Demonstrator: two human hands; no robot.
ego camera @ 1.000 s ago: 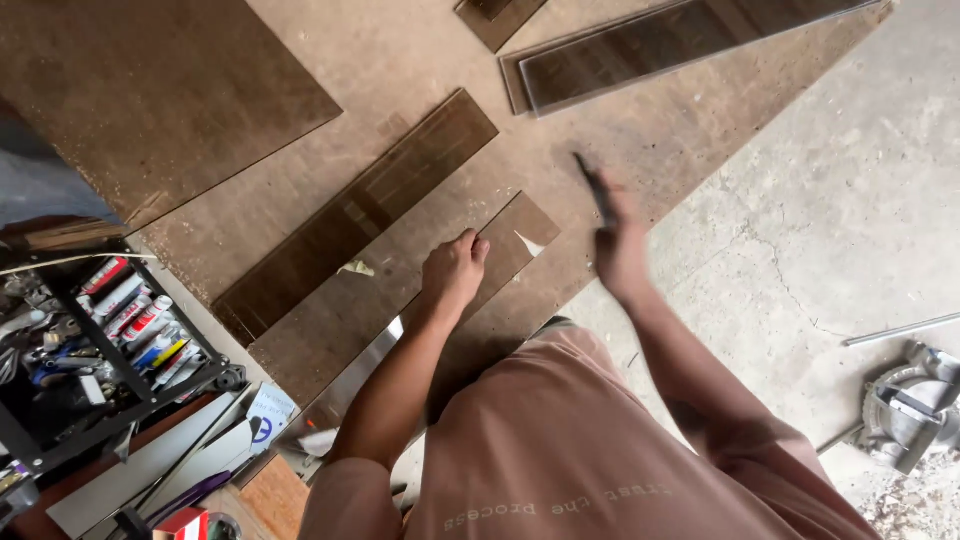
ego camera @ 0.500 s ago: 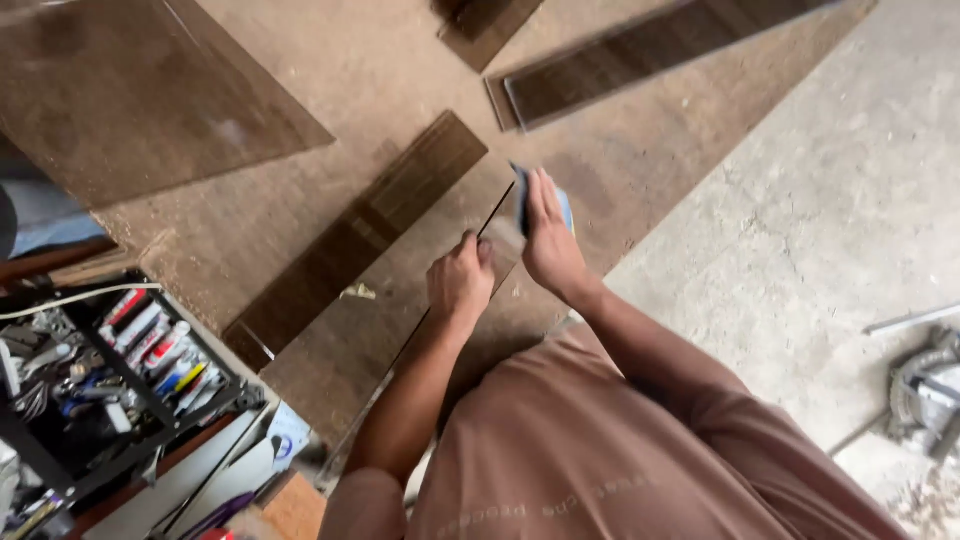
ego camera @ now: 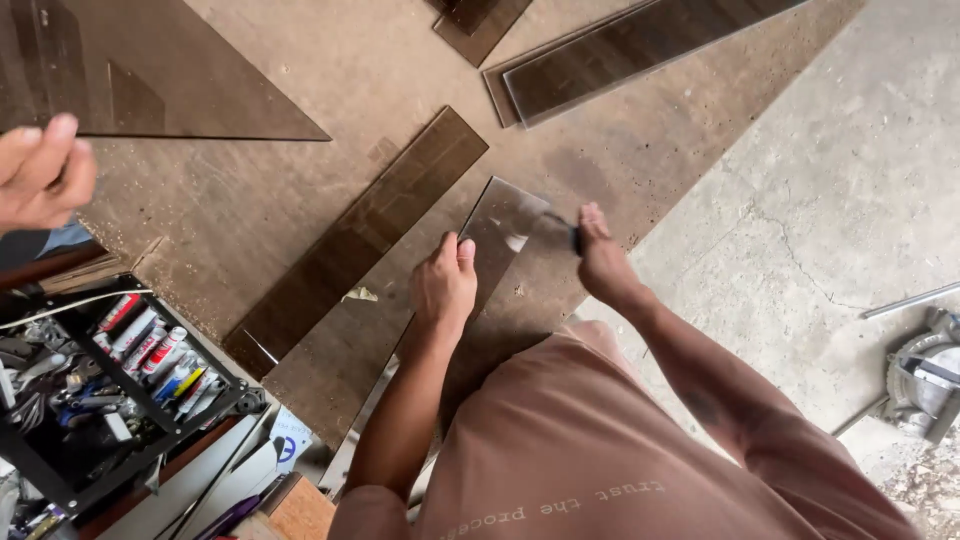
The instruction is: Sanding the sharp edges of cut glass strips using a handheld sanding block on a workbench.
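Glass strip (ego camera: 500, 235), dark tinted, lies mid-frame on the brown board (ego camera: 300, 200), left hand (ego camera: 443, 285) pressing flat on its near end. Right hand (ego camera: 600, 262) just right of it grips a small dark tool (ego camera: 562, 226) touching the strip's edge. Tool tray (ego camera: 110, 385) lower left.

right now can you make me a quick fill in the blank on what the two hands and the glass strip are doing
1. The left hand presses flat on a tinted strip of ____ lying on the brown board.
2. The right hand holds a small dark tool against the strip's ____ end.
3. To the person's left stands a black tray holding ____.
4. Right of the board, the floor is grey ____.

Missing words: glass; far; tools; concrete
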